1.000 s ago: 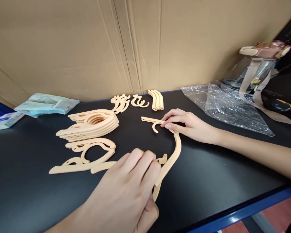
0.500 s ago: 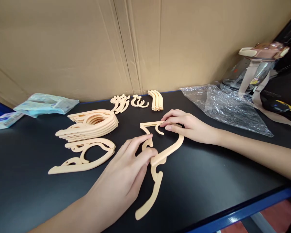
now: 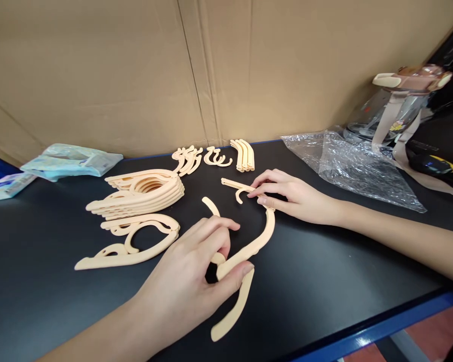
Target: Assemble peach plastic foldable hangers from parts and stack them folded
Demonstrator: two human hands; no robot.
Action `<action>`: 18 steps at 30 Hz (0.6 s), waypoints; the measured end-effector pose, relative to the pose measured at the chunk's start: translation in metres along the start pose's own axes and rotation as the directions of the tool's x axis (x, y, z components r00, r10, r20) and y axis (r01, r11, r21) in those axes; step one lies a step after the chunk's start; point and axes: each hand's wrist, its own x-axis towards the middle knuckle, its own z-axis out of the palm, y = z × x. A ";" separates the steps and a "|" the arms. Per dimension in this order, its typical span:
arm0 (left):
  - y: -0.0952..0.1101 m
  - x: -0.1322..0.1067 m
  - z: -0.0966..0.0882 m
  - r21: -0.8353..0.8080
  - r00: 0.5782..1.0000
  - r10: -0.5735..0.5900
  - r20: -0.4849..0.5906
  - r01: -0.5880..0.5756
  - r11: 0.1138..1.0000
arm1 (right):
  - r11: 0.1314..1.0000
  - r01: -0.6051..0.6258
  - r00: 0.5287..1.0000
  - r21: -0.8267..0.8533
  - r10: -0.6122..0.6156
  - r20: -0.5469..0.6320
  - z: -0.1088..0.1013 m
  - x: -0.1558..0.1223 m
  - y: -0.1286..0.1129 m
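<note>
Hanger [image 3: 267, 230] of beige plastic lies on the black table [image 3: 324, 281] between my two hands, with its curved arm coming down toward me. Compared with half a second ago, this arm has turned: its near end was higher, and now it lies lower, inside the spread of my left hand [image 3: 191, 271]. The thin far bar has tilted also, so its tip sits a little farther away. My left thumb is now at the upper end of a lower curved strip [image 3: 236, 310]; the fingers are parted and not tightened on anything. My right hand [image 3: 292, 195] has almost not moved: it pinches the hanger at the joint, near the small hook [image 3: 238, 194]. A slim piece [image 3: 210, 205] shows past my left knuckles; what it connects to I cannot tell, because my hand covers it. For the work this means, I judge, that the position of these parts is not settled. The stack of hangers [image 3: 162, 203] on my left lies as it was.
</note>
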 end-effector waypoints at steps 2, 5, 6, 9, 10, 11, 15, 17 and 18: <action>0.000 0.000 0.000 -0.016 1.000 -0.016 0.024 0.016 1.000 | 1.000 0.010 1.000 -0.008 -0.010 0.006 0.000 0.000 0.000; 0.001 -0.001 -0.001 -0.020 0.998 -0.023 0.060 0.024 1.000 | 1.000 0.022 1.000 -0.022 -0.021 0.010 0.000 0.000 0.000; 0.001 -0.001 -0.001 -0.015 0.998 -0.016 0.066 0.018 1.000 | 0.999 0.023 1.000 -0.027 -0.023 0.010 0.000 0.000 0.001; 0.002 -0.001 -0.001 -0.001 0.998 0.015 0.055 -0.015 1.000 | 0.999 0.028 1.000 -0.036 -0.028 0.011 0.000 -0.001 0.001; 0.002 -0.001 -0.001 0.006 0.998 0.029 0.048 -0.029 1.000 | 0.999 0.030 0.999 -0.038 -0.030 0.013 0.000 -0.001 0.001; 0.002 0.000 -0.001 0.012 0.998 0.044 0.038 -0.045 0.999 | 0.999 0.031 0.999 -0.042 -0.031 0.017 0.000 -0.001 0.001; 0.001 0.000 -0.001 0.026 0.996 0.081 0.038 -0.082 0.996 | 0.998 0.030 0.999 -0.056 -0.028 0.040 -0.001 -0.001 0.000; 0.000 0.000 -0.001 0.035 0.995 0.089 0.041 -0.091 0.995 | 0.997 0.033 0.998 -0.063 -0.030 0.046 -0.001 -0.002 -0.001; -0.001 0.000 -0.001 0.042 0.994 0.098 0.043 -0.100 0.994 | 0.997 0.037 0.998 -0.070 -0.034 0.048 -0.001 -0.002 -0.001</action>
